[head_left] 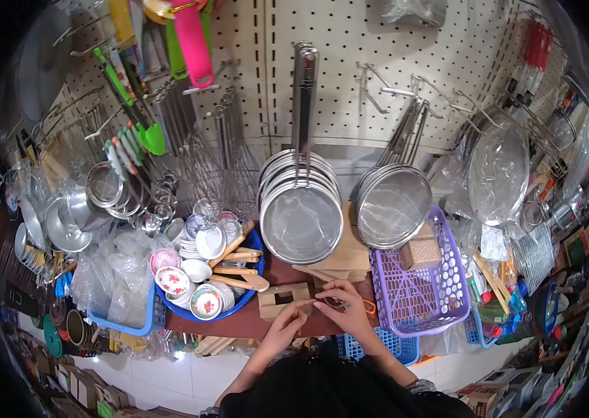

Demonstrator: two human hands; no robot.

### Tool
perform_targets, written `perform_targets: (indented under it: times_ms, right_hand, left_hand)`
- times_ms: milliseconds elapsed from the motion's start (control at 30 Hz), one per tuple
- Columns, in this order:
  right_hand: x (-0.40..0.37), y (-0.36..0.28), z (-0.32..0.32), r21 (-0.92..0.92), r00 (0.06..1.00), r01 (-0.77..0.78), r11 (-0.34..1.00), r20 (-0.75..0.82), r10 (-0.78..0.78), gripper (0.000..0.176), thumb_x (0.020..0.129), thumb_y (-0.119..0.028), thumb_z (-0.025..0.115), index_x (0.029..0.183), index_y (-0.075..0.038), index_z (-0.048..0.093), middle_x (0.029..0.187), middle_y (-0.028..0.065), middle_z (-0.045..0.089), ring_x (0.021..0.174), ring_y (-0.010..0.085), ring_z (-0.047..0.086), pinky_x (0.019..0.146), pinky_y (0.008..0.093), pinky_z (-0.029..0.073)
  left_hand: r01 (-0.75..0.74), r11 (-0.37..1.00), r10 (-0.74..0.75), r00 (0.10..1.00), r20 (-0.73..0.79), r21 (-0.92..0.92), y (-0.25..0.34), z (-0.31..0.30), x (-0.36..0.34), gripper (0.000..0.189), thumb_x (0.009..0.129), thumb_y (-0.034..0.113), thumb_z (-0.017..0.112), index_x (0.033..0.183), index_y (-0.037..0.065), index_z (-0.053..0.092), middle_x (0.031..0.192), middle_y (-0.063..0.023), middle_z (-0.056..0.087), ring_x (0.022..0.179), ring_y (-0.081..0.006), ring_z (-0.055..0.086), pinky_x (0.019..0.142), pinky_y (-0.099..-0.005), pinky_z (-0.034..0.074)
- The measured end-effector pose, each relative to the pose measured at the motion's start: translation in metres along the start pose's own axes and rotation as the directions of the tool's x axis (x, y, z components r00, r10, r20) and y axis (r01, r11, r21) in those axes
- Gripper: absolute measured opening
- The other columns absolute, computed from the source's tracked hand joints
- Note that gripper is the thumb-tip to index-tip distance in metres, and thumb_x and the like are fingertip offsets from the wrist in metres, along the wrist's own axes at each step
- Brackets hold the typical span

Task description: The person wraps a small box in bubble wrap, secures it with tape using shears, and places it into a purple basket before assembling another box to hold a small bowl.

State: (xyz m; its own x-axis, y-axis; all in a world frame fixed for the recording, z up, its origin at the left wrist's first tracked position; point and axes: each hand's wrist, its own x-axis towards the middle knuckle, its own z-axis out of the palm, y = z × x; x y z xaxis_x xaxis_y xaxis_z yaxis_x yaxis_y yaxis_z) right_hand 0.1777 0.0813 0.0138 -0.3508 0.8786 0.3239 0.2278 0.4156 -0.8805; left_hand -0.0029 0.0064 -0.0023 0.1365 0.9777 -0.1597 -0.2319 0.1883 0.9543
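My left hand (290,323) and my right hand (347,313) meet fingertip to fingertip at the front edge of a dark red shelf (277,273). Both have their fingers pinched together. Whatever is between them is too small and hidden to make out. Just left of my fingers lies a brown cardboard piece (266,307) with a cut-out window. An orange loop (369,306), perhaps a scissors handle, shows beside my right hand. Flat brown cardboard sheets (339,262) lie behind my hands.
On the left, a blue basin (252,261) holds bowls and wooden-handled utensils. A purple basket (416,326) with a small brown box (421,254) stands right. Steel strainers (301,223) hang from the pegboard (339,76) above. Plastic wrapping fills a blue basket (157,317).
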Motion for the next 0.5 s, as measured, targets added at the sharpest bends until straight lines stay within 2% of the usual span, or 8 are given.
perform_targets:
  times_ms: [167, 267, 300, 367, 400, 500]
  right_hand:
    - [0.007, -0.006, 0.014, 0.040, 0.999, 0.018, 0.999, 0.050, -0.020, 0.016, 0.079, -0.007, 0.076, 0.094, -0.005, 0.072, 0.108, 0.0078, 0.059, 0.101, 0.0179, 0.059, 0.084, 0.0281, 0.048]
    - [0.008, -0.005, 0.022, 0.097, 0.997, -0.005, 0.995, 0.076, -0.002, 0.013, 0.081, -0.006, 0.074, 0.093, -0.004, 0.072, 0.110, 0.0080, 0.058, 0.099, 0.0176, 0.059, 0.084, 0.0278, 0.048]
    - [0.008, -0.002, 0.025, 0.124, 0.997, -0.020, 0.992, 0.079, 0.010, 0.012, 0.081, -0.005, 0.073, 0.093, -0.003, 0.071, 0.111, 0.0080, 0.057, 0.099, 0.0173, 0.060, 0.084, 0.0277, 0.048]
    - [0.009, 0.001, 0.028, 0.135, 0.994, -0.074, 0.988, 0.088, 0.063, 0.011, 0.083, -0.005, 0.072, 0.093, -0.002, 0.071, 0.112, 0.0074, 0.057, 0.100, 0.0165, 0.059, 0.085, 0.0276, 0.048]
    - [0.010, 0.004, 0.029, 0.140, 0.992, -0.102, 0.985, 0.091, 0.090, 0.010, 0.083, -0.004, 0.072, 0.093, -0.002, 0.071, 0.113, 0.0071, 0.057, 0.100, 0.0161, 0.059, 0.085, 0.0276, 0.048]
    - [0.009, 0.025, 0.036, 0.353, 0.943, -0.334, 0.874, 0.124, 0.310, 0.011, 0.084, -0.004, 0.071, 0.095, -0.001, 0.071, 0.121, 0.0077, 0.056, 0.105, 0.0149, 0.058, 0.087, 0.0263, 0.047]
  left_hand:
    - [-0.052, 0.996, 0.054, 0.998, -0.018, 0.071, 0.004, -0.009, -0.009, 0.037, 0.098, 0.009, 0.049, 0.135, 0.009, 0.050, 0.086, 0.0035, 0.046, 0.070, -0.0034, 0.044, 0.060, -0.0180, 0.036]
    - [-0.054, 0.997, 0.059, 0.993, -0.102, 0.048, 0.002, -0.013, -0.013, 0.035, 0.097, 0.006, 0.050, 0.131, 0.007, 0.050, 0.084, 0.0034, 0.045, 0.068, -0.0053, 0.045, 0.059, -0.0190, 0.036]
    - [-0.084, 0.991, 0.103, 0.977, -0.188, 0.107, -0.001, -0.015, -0.014, 0.033, 0.096, 0.005, 0.051, 0.129, 0.007, 0.051, 0.084, 0.0036, 0.045, 0.069, -0.0055, 0.045, 0.060, -0.0191, 0.037]
    - [-0.125, 0.965, 0.200, 0.918, -0.342, 0.229, -0.015, -0.020, -0.015, 0.029, 0.095, 0.003, 0.052, 0.124, 0.006, 0.053, 0.082, 0.0039, 0.044, 0.070, -0.0059, 0.045, 0.062, -0.0193, 0.038]
    - [-0.174, 0.897, 0.341, 0.858, -0.385, 0.405, -0.030, -0.030, -0.013, 0.029, 0.091, 0.000, 0.057, 0.119, 0.005, 0.052, 0.089, 0.0008, 0.044, 0.078, -0.0068, 0.047, 0.065, -0.0206, 0.039]
    - [-0.104, 0.809, 0.461, 0.722, -0.516, 0.578, -0.053, -0.042, -0.010, 0.038, 0.084, 0.002, 0.063, 0.120, 0.000, 0.050, 0.096, -0.0079, 0.046, 0.086, -0.0205, 0.045, 0.076, -0.0331, 0.040]
